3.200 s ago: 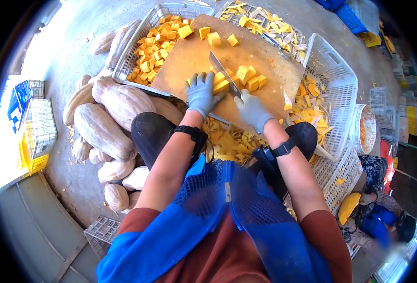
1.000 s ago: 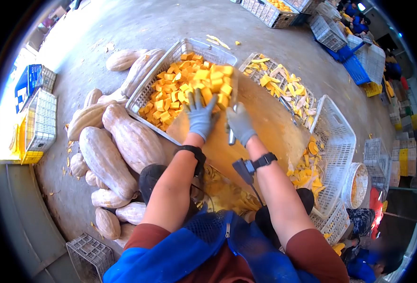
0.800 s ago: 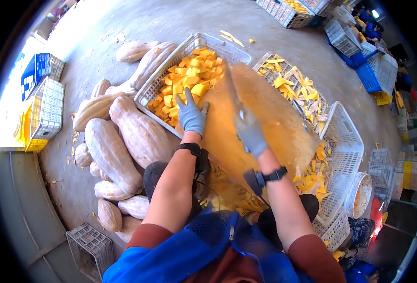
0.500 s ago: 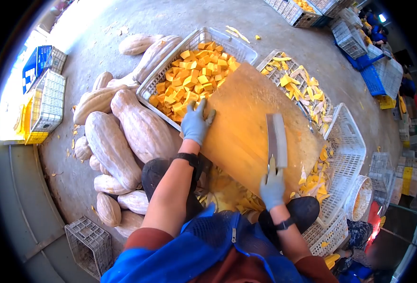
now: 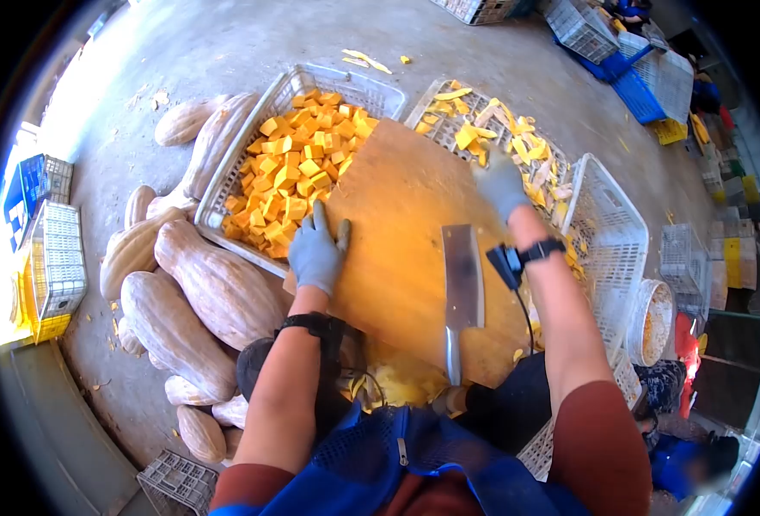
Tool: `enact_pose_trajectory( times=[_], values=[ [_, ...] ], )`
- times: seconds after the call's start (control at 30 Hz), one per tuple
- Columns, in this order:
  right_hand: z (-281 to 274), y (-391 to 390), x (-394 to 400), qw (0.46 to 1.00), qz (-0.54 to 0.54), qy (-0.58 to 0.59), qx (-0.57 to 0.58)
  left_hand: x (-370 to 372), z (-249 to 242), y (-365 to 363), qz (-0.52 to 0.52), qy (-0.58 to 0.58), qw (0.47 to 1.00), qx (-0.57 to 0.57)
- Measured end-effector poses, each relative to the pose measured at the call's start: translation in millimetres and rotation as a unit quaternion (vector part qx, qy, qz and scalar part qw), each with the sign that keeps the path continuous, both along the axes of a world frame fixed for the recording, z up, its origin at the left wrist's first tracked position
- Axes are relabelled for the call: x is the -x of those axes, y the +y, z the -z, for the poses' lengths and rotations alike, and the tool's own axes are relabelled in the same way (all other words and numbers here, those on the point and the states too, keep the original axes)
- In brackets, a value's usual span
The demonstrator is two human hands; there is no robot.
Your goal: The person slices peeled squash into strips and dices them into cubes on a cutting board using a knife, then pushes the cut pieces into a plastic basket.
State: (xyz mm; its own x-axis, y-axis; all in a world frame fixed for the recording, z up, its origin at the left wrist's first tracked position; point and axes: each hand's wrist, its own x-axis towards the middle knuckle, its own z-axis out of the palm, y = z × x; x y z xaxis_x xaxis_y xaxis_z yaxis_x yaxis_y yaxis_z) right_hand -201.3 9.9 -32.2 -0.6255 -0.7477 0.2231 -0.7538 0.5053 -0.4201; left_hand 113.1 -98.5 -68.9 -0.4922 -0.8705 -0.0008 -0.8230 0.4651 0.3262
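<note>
A wooden board [image 5: 397, 249] lies across my lap, and a cleaver [image 5: 463, 279] rests flat on it with nobody holding it. My gloved left hand [image 5: 317, 251] lies with fingers spread at the board's left edge, beside a crate [image 5: 217, 185] of orange pumpkin cubes [image 5: 298, 163]. Over the board's upper right edge, my gloved right hand [image 5: 502, 182] reaches to a crate of peel and yellow offcuts [image 5: 530, 150]. Its fingers are blurred, so whether they hold a piece is unclear.
Whole pale pumpkins [image 5: 178, 331] lie on the floor at the left. An upright white crate [image 5: 612, 249] and a white bucket [image 5: 652, 322] stand at the right. An empty grey crate [image 5: 178, 482] is at the lower left. Co-workers [image 5: 685, 464] appear at the right.
My right hand has let go of the cleaver and moved up to the offcuts. The cleaver now lies nearer the board's front edge. The view has shifted to the right.
</note>
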Motion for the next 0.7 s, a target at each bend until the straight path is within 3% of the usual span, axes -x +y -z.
enact_pose_trajectory(
  times=[0.1, 0.13, 0.17, 0.2, 0.3, 0.33, 0.43, 0.5, 0.53, 0.6, 0.63, 0.67, 0.7],
  values=[
    [15.7, -53.4, 23.6, 0.989, 0.109, -0.066, -0.072, 0.0, -0.4, -1.1, 0.007, -0.014, 1.000, 0.006],
    [25.4, -72.7, 26.9, 0.970, 0.089, -0.220, 0.044, -0.7, 2.1, -1.6, 0.008, -0.002, 1.000, 0.020],
    [36.0, -87.2, 28.8, 0.915, 0.070, -0.367, 0.153, -1.6, 3.4, -2.5, 0.005, -0.002, 1.000, 0.020],
    [33.5, -95.1, 22.1, 0.825, 0.052, -0.501, 0.255, -1.5, 1.2, -2.3, 0.006, -0.001, 1.000, 0.019],
    [15.9, -103.1, 2.6, 0.813, 0.000, -0.506, 0.287, -1.2, 0.4, -0.7, 0.007, 0.001, 1.000, 0.011],
    [8.0, -97.3, -0.9, 0.835, -0.001, -0.503, 0.222, -1.3, 0.3, -0.3, 0.006, 0.001, 1.000, 0.009],
    [-21.1, -50.6, -35.1, 0.835, 0.026, -0.506, 0.214, -0.5, -2.9, -3.8, -0.003, 0.003, 1.000, 0.008],
    [-16.0, 9.7, -56.2, 0.882, 0.024, -0.452, 0.134, -3.0, -2.6, 0.1, -0.012, 0.009, 1.000, 0.011],
    [22.0, 53.7, -69.0, 0.906, -0.004, -0.396, 0.153, -6.7, -1.7, 0.3, -0.004, 0.018, 1.000, 0.016],
    [15.9, 138.4, -113.2, 0.959, -0.003, -0.263, 0.105, -4.3, 26.9, -10.2, 0.031, 0.032, 0.999, 0.019],
    [-21.2, 165.4, -144.1, 0.977, 0.025, -0.208, 0.031, -4.3, 25.1, -10.7, 0.047, 0.048, 0.998, 0.005],
    [-25.1, 198.6, -155.6, 0.983, 0.026, -0.179, 0.005, 1.7, 13.6, -17.7, 0.074, 0.068, 0.992, -0.080],
    [-16.9, 238.2, -165.1, 0.987, 0.027, -0.159, -0.026, 36.7, 14.0, 8.0, 0.145, 0.069, 0.983, -0.093]
  ],
)
